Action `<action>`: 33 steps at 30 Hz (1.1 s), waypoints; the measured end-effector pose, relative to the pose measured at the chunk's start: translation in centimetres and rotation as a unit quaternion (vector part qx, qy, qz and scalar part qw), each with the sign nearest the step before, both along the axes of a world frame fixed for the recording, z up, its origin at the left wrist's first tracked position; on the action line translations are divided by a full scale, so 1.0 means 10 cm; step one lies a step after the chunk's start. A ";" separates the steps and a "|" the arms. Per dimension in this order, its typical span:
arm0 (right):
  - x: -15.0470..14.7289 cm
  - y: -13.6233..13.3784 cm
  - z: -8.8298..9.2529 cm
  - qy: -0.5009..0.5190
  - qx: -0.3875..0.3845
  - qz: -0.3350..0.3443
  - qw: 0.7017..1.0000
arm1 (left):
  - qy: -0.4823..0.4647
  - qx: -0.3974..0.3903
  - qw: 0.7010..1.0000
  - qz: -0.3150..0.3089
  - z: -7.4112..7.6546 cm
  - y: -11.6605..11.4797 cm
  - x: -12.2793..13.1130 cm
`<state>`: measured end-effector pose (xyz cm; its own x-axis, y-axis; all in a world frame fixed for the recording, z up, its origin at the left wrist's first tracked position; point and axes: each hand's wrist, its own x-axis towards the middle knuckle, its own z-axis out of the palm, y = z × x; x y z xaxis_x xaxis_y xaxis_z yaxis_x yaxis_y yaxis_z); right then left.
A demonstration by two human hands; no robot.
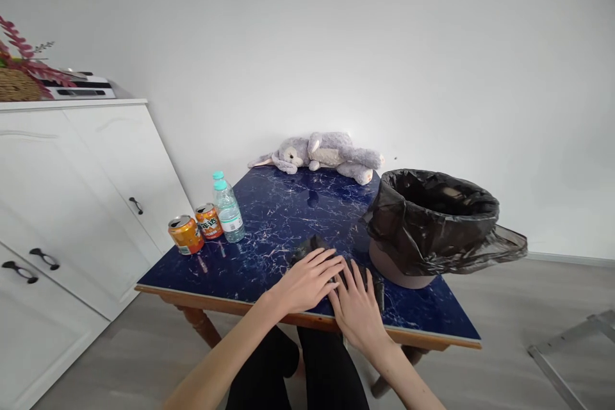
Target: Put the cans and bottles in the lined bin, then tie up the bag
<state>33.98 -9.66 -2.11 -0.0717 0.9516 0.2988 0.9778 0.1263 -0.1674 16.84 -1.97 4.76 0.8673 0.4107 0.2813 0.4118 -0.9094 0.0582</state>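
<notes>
My left hand (306, 280) lies palm down near the table's front edge, fingers stretched out over a crumpled piece of black plastic, apparently a bag (307, 246). Beside it, my right hand (356, 309) presses flat on the same dark plastic, its fingers spread. The left fingertips reach across to the right hand's fingers. Much of the plastic is hidden under both hands. Just right of them stands a round trash bin (401, 271) lined with a black bag (423, 237) folded over its rim.
Two orange soda cans (186, 236) and two clear bottles with teal caps (229, 214) stand at the left of the blue marbled table (269, 205). A grey plush rabbit (331, 154) lies at the back. White cabinets (81, 192) are left; a metal frame (562, 371) is lower right.
</notes>
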 end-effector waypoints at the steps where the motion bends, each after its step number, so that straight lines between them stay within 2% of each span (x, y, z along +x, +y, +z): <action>1: 0.01 0.00 -0.01 -0.002 0.004 -0.001 1.000 | 0.018 -0.026 0.999 0.005 -0.06 0.03 -0.03; 5: 0.05 -0.01 -0.02 0.020 0.024 -0.004 1.000 | 0.034 -0.084 0.993 0.071 -0.25 0.19 -0.18; 13: 0.13 -0.04 -0.03 0.010 0.022 0.013 1.000 | 0.027 -0.066 0.995 0.063 -0.37 0.27 -0.31; 17: 0.13 -0.04 -0.03 0.016 0.020 0.012 1.000 | 0.031 -0.064 0.996 0.053 -0.38 0.27 -0.35; 23: 0.15 -0.05 -0.02 0.017 0.008 0.025 1.000 | 0.021 -0.070 0.996 0.059 -0.29 0.18 -0.42; 28: 0.21 -0.09 -0.03 0.028 0.014 0.032 0.999 | -0.049 -0.071 0.988 0.126 -0.26 0.11 -0.49; 33: 0.39 -0.23 -0.06 0.031 0.022 0.043 0.998 | -0.095 -0.062 0.977 0.179 -0.34 0.14 -0.53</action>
<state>37.89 -11.93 -2.71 -0.1328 0.9289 0.3458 0.9506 0.2181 -0.2208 11.51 -0.59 1.31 0.5986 0.7200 0.3511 0.6737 -0.6896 0.2656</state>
